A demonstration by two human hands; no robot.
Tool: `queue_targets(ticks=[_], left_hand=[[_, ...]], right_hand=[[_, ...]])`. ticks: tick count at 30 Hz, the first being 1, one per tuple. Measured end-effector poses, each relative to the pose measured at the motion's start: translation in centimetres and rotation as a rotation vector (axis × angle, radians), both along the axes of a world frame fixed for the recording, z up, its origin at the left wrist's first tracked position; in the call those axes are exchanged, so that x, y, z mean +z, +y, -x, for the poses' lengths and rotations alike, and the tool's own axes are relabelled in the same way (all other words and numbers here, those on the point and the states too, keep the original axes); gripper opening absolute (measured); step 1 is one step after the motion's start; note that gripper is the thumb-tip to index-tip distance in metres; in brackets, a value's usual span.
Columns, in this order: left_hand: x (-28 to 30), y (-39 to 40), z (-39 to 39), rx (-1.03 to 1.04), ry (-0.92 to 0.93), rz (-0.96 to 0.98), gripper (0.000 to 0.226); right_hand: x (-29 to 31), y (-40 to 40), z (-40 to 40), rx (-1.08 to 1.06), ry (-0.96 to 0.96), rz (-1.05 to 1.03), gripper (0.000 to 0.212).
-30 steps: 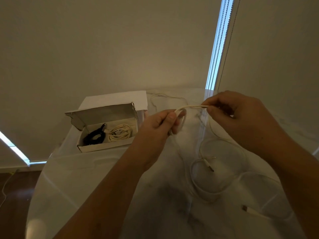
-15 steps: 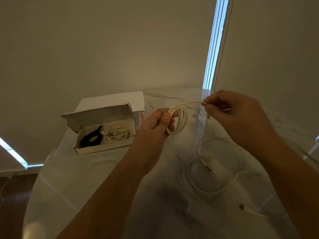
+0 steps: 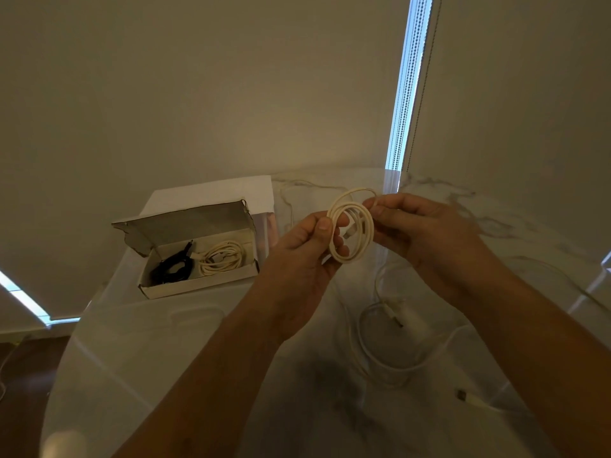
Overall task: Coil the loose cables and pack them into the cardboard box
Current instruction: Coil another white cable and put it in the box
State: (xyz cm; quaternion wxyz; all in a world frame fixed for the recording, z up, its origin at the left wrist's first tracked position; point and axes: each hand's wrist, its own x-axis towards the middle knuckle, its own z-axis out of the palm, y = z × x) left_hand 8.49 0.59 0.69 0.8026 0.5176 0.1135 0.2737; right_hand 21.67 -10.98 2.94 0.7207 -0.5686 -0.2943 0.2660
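Growing from 1 loop to about 3 within a second, the coil (image 3: 351, 226) sits pinched in the left hand (image 3: 307, 246) above the table (image 3: 139, 342); the right hand (image 3: 416, 226) pinches its top, nearly ready for the box (image 3: 198, 285).

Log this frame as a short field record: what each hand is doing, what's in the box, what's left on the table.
left hand: pinches the cream cable coil
right hand: pinches the coil's upper right side
cardboard box: open, on the marble table
box contents: black coiled cable, cream coiled cable
left on table: loose white cable
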Motion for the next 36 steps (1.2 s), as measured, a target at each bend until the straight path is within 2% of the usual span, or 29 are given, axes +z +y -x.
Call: queue_targets(ticks=[3,6,11,13,16,18,23,28,30,33,36], left_hand=[[0.1,-0.1,0.0,-0.014,0.01,-0.003,0.029],[0.0,0.0,0.0,-0.016,0.024,-0.004,0.033],[-0.2,0.2,0.1,-0.003,0.05,-0.042,0.034],[-0.3,0.3,0.0,0.006,0.056,-0.052,0.034],[-0.4,0.3,0.0,-0.002,0.046,-0.073,0.033],[-0.4,0.2,0.1,-0.007,0.046,-0.083,0.035],[-0.5,0.2,0.0,0.065,0.068,-0.122,0.029],[-0.5,0.4,-0.2,0.198,0.108,-0.159,0.029],[-0.5,0.4,-0.3,0.229,0.118,-0.161,0.028],[-0.4,0.4,-0.3,0.238,0.125,-0.136,0.027],[-0.2,0.6,-0.2,0.235,0.108,-0.081,0.028]], right_hand=[[0.0,0.0,0.2,0.11,0.132,0.015,0.024],[-0.1,0.0,0.1,0.204,0.174,0.101,0.026],[0.0,0.2,0.5,0.253,0.202,0.212,0.036],[0.1,0.3,0.9,0.265,0.177,0.231,0.035],[0.1,0.4,1.5,0.294,0.112,0.25,0.046],[-0.1,0.5,1.8,0.28,0.029,0.276,0.047],[-0.1,0.5,1.6,0.201,-0.172,0.276,0.034],[0.4,-0.4,0.9,-0.068,-0.696,0.442,0.017],[0.7,-0.8,0.8,-0.131,-0.835,0.464,0.008],[1.3,-1.4,0.3,-0.241,-1.069,0.474,0.007],[2.0,-2.1,-0.8,-0.358,-1.179,0.416,0.007]])
